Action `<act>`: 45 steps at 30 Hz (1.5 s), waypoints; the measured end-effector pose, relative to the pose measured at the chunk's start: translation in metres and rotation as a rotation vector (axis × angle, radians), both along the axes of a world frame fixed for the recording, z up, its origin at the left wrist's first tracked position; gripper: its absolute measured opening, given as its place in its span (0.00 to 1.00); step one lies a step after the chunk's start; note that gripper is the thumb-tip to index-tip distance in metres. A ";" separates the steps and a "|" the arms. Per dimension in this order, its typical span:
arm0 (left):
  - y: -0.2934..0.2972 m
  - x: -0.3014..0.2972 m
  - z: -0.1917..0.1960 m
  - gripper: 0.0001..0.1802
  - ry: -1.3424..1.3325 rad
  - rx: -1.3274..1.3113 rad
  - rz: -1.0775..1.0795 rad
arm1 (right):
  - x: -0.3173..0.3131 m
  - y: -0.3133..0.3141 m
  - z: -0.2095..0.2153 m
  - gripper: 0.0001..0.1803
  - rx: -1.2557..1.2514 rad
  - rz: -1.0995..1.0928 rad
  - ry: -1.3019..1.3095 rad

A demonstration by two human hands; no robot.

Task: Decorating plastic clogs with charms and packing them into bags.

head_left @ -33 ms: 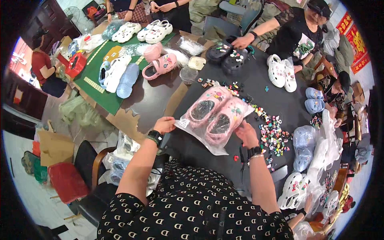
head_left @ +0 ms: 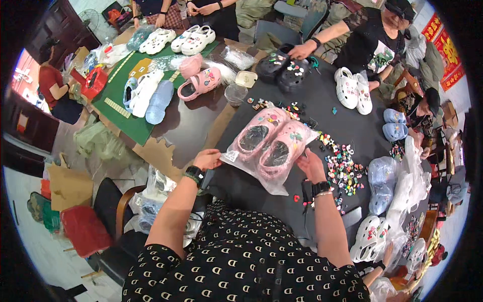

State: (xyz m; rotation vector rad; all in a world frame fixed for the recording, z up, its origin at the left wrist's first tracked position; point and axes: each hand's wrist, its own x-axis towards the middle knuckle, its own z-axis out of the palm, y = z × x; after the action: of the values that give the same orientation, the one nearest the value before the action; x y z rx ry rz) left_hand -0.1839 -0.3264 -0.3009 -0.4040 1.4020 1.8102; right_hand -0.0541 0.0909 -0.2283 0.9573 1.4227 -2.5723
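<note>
A pair of pink clogs (head_left: 279,149) with colourful charms lies inside a clear plastic bag (head_left: 271,185) on the dark table. At the bag's left corner, my left hand (head_left: 208,159) is closed, pinching the plastic. My right hand (head_left: 310,165) rests against the bag's right side, its fingers loosely stretched and apart. Small colourful shoe charms (head_left: 347,171) are scattered just right of that hand. Others lie beyond the bag.
Black clogs (head_left: 284,70) stand farther back, with a co-worker's hand (head_left: 303,49) on them. White clogs (head_left: 353,91) stand at the right, near bagged blue clogs (head_left: 382,183). A green mat (head_left: 118,108) at the left bears more clogs. A black chair (head_left: 113,251) stands left of me.
The bag's near edge and my right hand have shifted very slightly. The co-worker's hand on the black clogs has moved a little to the left.
</note>
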 end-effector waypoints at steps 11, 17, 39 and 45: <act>-0.023 0.033 0.031 0.13 -0.102 -0.114 -0.258 | 0.000 -0.090 0.052 0.14 1.339 0.310 0.321; -0.026 0.025 0.053 0.09 -0.116 -0.040 -0.070 | -0.021 -0.145 0.065 0.18 1.440 0.702 0.715; -0.003 0.030 0.066 0.16 0.411 -0.638 -0.329 | -0.057 -0.240 0.039 0.10 1.792 1.294 0.574; 0.003 0.020 0.052 0.18 0.521 -0.685 -0.210 | -0.018 -0.202 0.049 0.12 1.804 1.346 0.487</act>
State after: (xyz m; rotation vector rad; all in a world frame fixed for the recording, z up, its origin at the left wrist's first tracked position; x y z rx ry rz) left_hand -0.1639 -0.3230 -0.2490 -0.1077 2.3355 1.2656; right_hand -0.0721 -0.1114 -0.1798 -0.7560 2.7463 -0.1616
